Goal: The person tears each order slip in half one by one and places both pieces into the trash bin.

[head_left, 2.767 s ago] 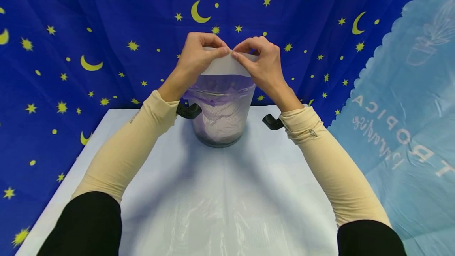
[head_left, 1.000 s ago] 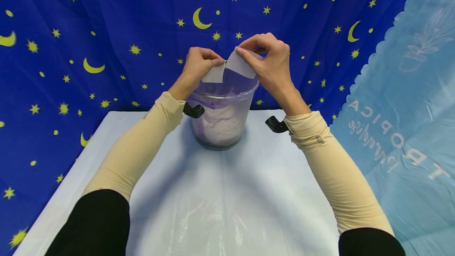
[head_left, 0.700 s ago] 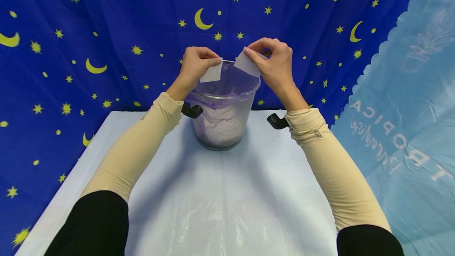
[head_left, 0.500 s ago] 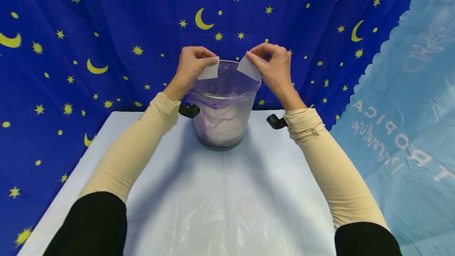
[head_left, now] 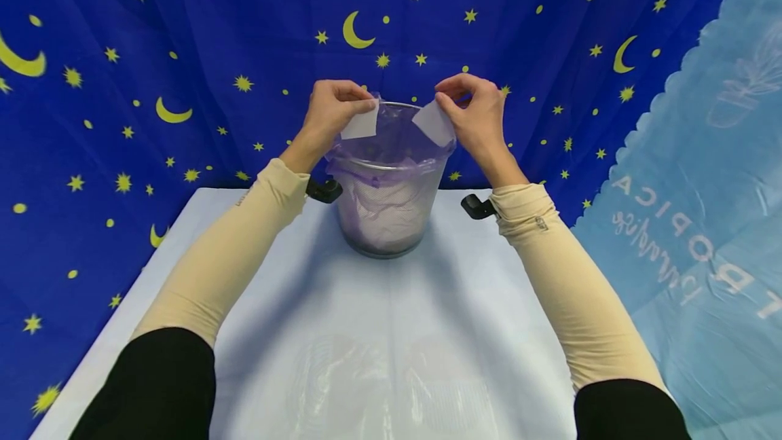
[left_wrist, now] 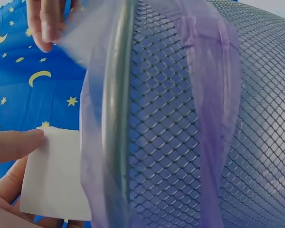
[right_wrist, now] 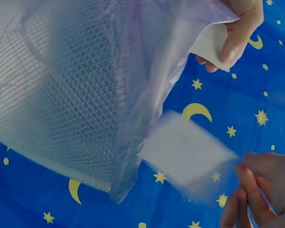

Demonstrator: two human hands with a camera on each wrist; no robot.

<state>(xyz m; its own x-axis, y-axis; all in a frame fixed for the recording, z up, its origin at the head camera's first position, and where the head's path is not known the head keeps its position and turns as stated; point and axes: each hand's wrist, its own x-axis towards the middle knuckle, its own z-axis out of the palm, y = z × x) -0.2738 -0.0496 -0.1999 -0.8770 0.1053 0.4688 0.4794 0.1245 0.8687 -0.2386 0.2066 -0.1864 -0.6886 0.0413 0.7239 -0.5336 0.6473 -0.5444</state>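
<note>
Over the wire mesh wastebasket (head_left: 391, 212), my left hand (head_left: 332, 111) pinches a white piece of paper (head_left: 359, 121) between thumb and fingers. In the left wrist view that left paper (left_wrist: 57, 175) has a ragged edge by the thumb. My right hand (head_left: 479, 111) has thumb and index fingertips at the corner of another white piece of paper (head_left: 435, 123), which hangs over the right part of the opening. This right paper (right_wrist: 187, 149) is blurred in the right wrist view, its corner right at the fingertips. A purple plastic bag (head_left: 400, 131) lines the basket and folds over its rim.
The basket stands upright at the back of a table with a white cover (head_left: 342, 331). Behind it hangs a blue curtain (head_left: 256, 32) with yellow moons and stars. A light blue cloth (head_left: 690, 236) hangs on the right. Black mounts show at both wrists.
The single white sheet held by both hands has been torn into two pieces, and the hands have moved apart. The right piece has just tilted and sits lower against the right fingertips.
</note>
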